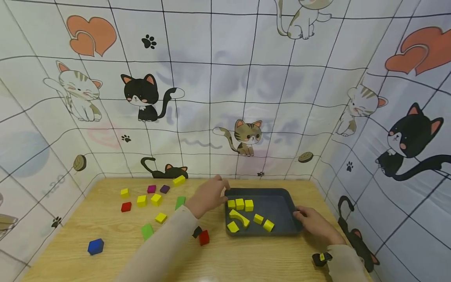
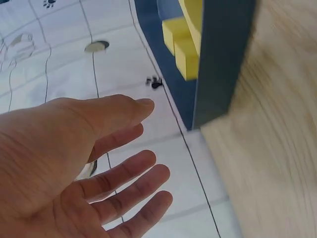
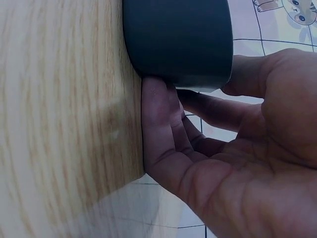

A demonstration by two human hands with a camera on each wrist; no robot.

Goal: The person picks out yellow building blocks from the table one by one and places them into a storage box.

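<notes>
Behind everything I see the cat-print cloth, filling the upper frame, and below it the pale wood-grain tabletop.

The biggest thing I have in play is the rectangular tray, right of centre in the lower half of the frame. I judge the step in hand to be steadying or shifting this tray with its load. If it is to be moved level, the next move calls for a hold on its left end to match the right. It looks dark slate grey and shallow, with rounded corners and a low wall, and it sits flat.

My right hand grips the tray's right wall, thumb at the rim and fingertips tucked low against the outside. My left hand hovers beside the upper-left corner, thumb and fingers well spread, holding nothing; the left wrist view shows a gap to the wall.

Inside the tray, all is yellow: an arch at lower left, three cubes in a row above it, and three more small blocks along the bottom.

At lower left on the wood lie a blue block, green blocks, red blocks and loose yellow blocks.
</notes>
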